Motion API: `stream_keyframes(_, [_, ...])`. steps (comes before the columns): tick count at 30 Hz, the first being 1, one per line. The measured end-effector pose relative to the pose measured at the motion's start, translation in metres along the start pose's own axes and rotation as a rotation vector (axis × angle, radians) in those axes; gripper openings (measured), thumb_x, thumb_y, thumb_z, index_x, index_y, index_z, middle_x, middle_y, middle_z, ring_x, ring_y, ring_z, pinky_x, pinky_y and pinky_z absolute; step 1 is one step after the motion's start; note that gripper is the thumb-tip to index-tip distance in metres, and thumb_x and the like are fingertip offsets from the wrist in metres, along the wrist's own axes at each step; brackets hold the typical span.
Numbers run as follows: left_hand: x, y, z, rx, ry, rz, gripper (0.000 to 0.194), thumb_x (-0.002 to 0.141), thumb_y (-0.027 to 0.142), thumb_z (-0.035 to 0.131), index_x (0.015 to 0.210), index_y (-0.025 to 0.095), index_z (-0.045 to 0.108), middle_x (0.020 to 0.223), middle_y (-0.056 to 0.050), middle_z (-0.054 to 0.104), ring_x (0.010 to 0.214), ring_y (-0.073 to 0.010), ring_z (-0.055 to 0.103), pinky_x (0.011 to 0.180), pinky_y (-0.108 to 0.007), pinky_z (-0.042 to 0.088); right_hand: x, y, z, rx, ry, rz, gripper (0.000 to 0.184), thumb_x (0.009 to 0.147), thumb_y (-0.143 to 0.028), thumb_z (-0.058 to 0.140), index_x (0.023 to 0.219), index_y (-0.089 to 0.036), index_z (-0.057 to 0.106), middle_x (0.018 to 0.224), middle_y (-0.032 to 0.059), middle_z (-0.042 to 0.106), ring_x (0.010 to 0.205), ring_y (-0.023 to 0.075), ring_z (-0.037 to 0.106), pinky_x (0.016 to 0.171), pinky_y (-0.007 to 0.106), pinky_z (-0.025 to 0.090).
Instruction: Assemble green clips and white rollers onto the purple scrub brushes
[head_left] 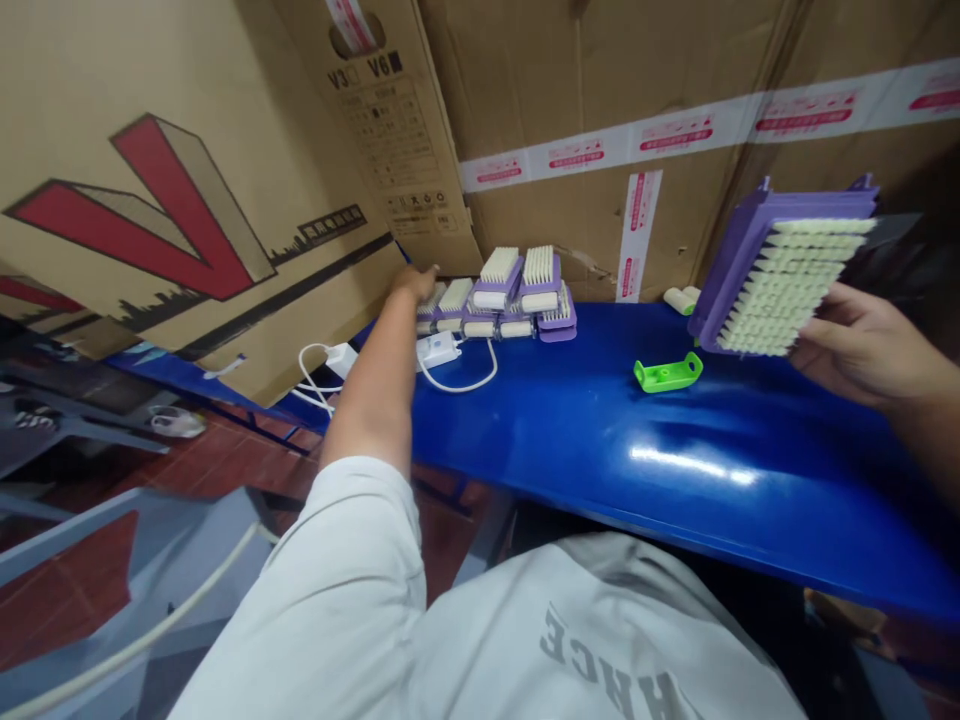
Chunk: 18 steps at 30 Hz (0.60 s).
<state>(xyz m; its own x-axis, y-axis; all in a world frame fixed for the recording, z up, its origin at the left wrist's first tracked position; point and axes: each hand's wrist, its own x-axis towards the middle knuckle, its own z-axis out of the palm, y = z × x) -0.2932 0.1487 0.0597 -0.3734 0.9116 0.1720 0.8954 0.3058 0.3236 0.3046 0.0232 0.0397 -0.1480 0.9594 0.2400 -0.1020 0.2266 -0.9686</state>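
My right hand point(862, 345) holds up a purple brush head point(784, 270) with rows of cream bristles, gripping it by its right side above the table. My left arm stretches forward, and my left hand point(411, 284) is at the left end of a pile of similar purple brush heads point(501, 280) with cream bristles and pale rollers. Its thumb points right; the other fingers are mostly hidden, so any grip is unclear. A bright green plastic bracket point(667, 374) lies on the blue table point(540, 420), below and left of the held brush head. Cream rollers point(681, 299) lie behind it.
A white power strip point(439, 349) and white adapter point(341, 360) with looping cables lie near my left forearm. Large cardboard boxes point(225, 150) wall the left and back point(555, 230). A grey plastic chair point(180, 560) stands at lower left, on a red tiled floor.
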Motion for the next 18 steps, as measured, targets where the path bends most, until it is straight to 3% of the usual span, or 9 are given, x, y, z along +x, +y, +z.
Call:
stream_keyframes(2, [-0.011,0.016,-0.011,0.006,0.14,0.006,0.072,0.103,0.065,0.039,0.154,0.016,0.055,0.152,-0.022,0.063,0.145,-0.0383,0.056,0.116,-0.05,0.046,-0.001,-0.001,0.002,0.023,0.001,-0.003,0.055,0.042,-0.035,0.105,0.086,-0.03,0.073,0.116,0.0054,0.083,0.118,0.0377,0.076,0.097,0.056,0.065])
stream_keyframes(4, [-0.037,0.044,-0.017,-0.01,0.323,0.186,0.058,0.107,0.054,0.037,0.148,0.02,0.06,0.143,-0.014,0.069,0.137,-0.0329,0.061,0.114,-0.043,0.047,-0.001,-0.002,0.003,0.037,-0.011,-0.004,0.058,0.04,-0.037,0.107,0.088,-0.029,0.074,0.116,0.0051,0.083,0.118,0.037,0.076,0.098,0.055,0.064])
stream_keyframes(6, [-0.076,0.08,-0.012,0.051,0.289,0.455,0.053,0.103,0.051,0.051,0.147,0.023,0.062,0.141,-0.009,0.069,0.138,-0.0339,0.058,0.117,-0.044,0.045,-0.001,-0.001,0.003,0.04,-0.035,-0.003,0.06,0.043,-0.044,0.108,0.091,-0.029,0.076,0.113,0.0048,0.084,0.118,0.0365,0.076,0.1,0.054,0.064])
stream_keyframes(8, [-0.119,0.118,0.007,0.163,0.123,0.766,0.051,0.094,0.043,0.068,0.142,0.028,0.067,0.143,-0.008,0.068,0.145,-0.0376,0.053,0.123,-0.05,0.04,0.0,0.002,0.0,0.031,-0.064,-0.005,0.06,0.048,-0.051,0.107,0.097,-0.031,0.079,0.11,0.0035,0.085,0.116,0.0361,0.077,0.101,0.054,0.064])
stream_keyframes(11, [-0.161,0.162,0.046,0.31,0.094,1.092,0.046,0.094,0.02,0.066,0.138,0.032,0.071,0.155,-0.006,0.063,0.157,-0.0366,0.043,0.133,-0.066,0.023,0.003,0.011,-0.009,-0.006,-0.099,-0.046,0.056,0.054,-0.056,0.103,0.103,-0.041,0.081,0.113,-0.0013,0.085,0.113,0.0365,0.078,0.098,0.055,0.066])
stream_keyframes(14, [-0.168,0.184,0.075,0.424,0.163,1.107,0.036,0.1,0.013,0.058,0.127,0.027,0.077,0.163,-0.007,0.057,0.162,-0.0369,0.037,0.132,-0.071,0.023,0.006,0.019,-0.017,-0.048,-0.175,-0.104,0.044,0.069,-0.057,0.094,0.11,-0.054,0.079,0.126,-0.0087,0.082,0.122,0.0379,0.075,0.096,0.057,0.068])
stream_keyframes(18, [-0.16,0.19,0.088,0.46,0.146,1.048,0.03,0.101,0.014,0.062,0.121,0.025,0.081,0.163,-0.008,0.057,0.164,-0.0402,0.032,0.132,-0.073,0.02,0.006,0.022,-0.019,-0.055,-0.206,-0.111,0.044,0.071,-0.055,0.091,0.114,-0.058,0.078,0.126,-0.0114,0.081,0.123,0.0391,0.074,0.093,0.059,0.07])
